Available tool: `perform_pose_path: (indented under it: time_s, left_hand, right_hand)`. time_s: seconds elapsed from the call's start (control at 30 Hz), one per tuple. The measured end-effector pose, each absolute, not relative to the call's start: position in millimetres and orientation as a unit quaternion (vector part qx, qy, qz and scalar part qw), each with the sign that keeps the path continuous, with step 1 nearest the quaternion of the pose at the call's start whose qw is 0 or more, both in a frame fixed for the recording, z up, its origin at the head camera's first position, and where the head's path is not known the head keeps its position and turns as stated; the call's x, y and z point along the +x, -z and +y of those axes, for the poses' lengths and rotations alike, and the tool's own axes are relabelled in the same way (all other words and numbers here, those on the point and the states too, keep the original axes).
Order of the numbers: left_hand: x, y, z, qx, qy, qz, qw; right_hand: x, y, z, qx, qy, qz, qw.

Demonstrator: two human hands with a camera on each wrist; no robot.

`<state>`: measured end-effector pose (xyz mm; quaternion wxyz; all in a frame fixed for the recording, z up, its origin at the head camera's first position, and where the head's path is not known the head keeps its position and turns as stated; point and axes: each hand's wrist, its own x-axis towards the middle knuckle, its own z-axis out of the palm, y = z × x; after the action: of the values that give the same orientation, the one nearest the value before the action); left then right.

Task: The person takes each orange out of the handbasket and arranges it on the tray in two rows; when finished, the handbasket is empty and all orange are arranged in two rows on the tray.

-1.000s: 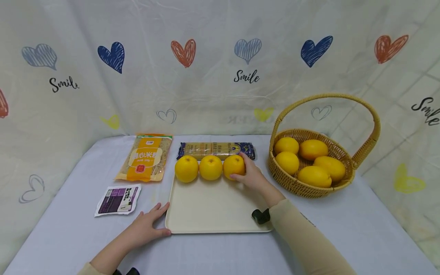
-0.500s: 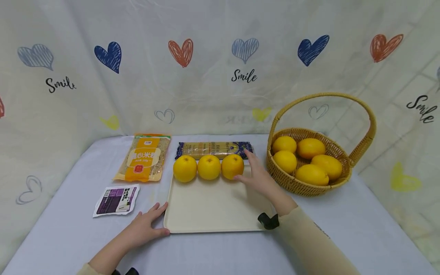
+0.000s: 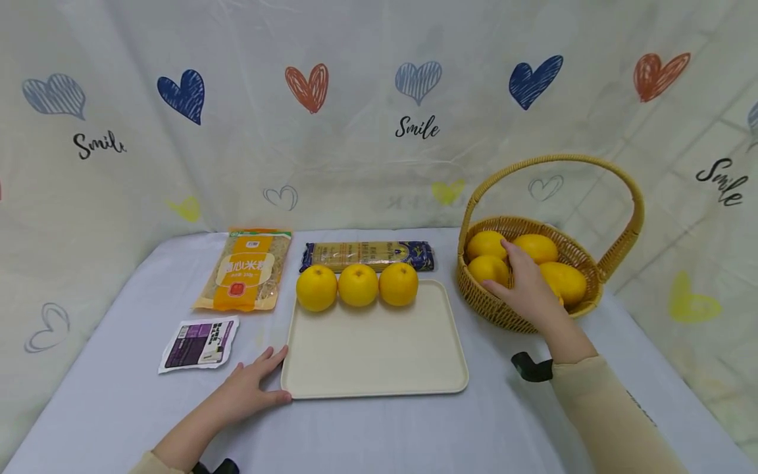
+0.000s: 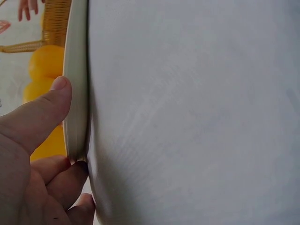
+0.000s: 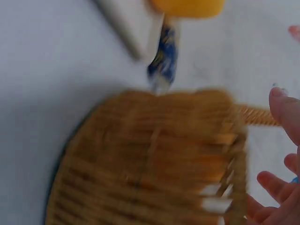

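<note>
A row of three round, orange-like fruits [image 3: 358, 286] sits along the back of a cream tray [image 3: 379, 355]. My left hand [image 3: 244, 394] rests at the tray's front left corner, thumb at the front edge and fingers at the left side. The left wrist view shows the thumb [image 4: 58, 96] against the rim. Over the wicker basket [image 3: 494, 309] reaches my right hand [image 3: 530, 289], fingers spread and apart from each other, close above a yellow fruit [image 3: 488, 268]. More yellow fruits [image 3: 565, 283] lie in the basket, partly hidden by the hand. The right wrist view is blurred.
An orange bag of dry food [image 3: 245, 270] and a small purple-and-white packet [image 3: 200, 343] lie left of the tray. Behind it is a long blue-and-gold packet [image 3: 367, 255]. The basket's tall handle [image 3: 553, 159] arches over its opening. A printed curtain [image 3: 355, 164] hangs behind.
My right hand has let go of the rightmost fruit on the tray and moved right, over the basket. The left hand stays at the tray corner.
</note>
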<state>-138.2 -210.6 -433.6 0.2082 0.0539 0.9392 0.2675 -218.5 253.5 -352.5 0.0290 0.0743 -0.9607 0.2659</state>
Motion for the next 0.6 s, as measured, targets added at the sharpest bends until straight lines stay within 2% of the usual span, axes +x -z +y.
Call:
perform_pose_path:
  time_s: [0.13, 0.6]
  left_hand:
    - [-138, 433, -211, 0.057, -0.270, 0.939, 0.204]
    - [-137, 433, -210, 0.053, -0.273, 0.939, 0.202]
  right_hand:
    - [-228, 356, 269, 0.084, -0.219, -0.972, 0.002]
    - [-245, 362, 267, 0.104, -0.109, -0.988, -0.015]
